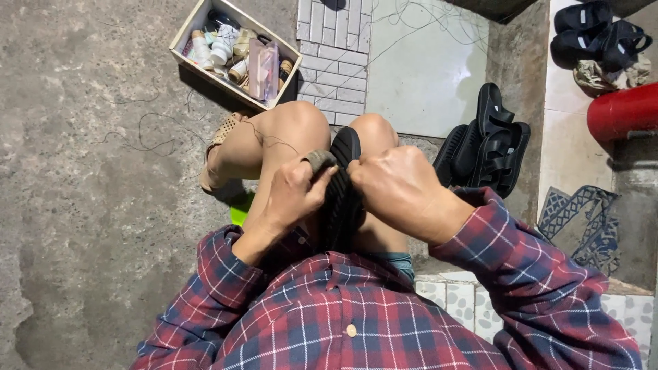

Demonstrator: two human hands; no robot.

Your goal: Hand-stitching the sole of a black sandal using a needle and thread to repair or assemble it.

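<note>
head view: sandals (488, 145) beside knees (373, 131)

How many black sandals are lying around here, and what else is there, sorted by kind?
Black sandal held on edge between the knees by both hands: 1
Black sandals stacked beside the right knee: at least 2
Black sandals at the top right: 2
Wooden box of bottles: 1
Red cylinder: 1
Total: at least 7

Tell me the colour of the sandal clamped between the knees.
Black, with a ridged sole; the sandal shows best in the head view.
</note>
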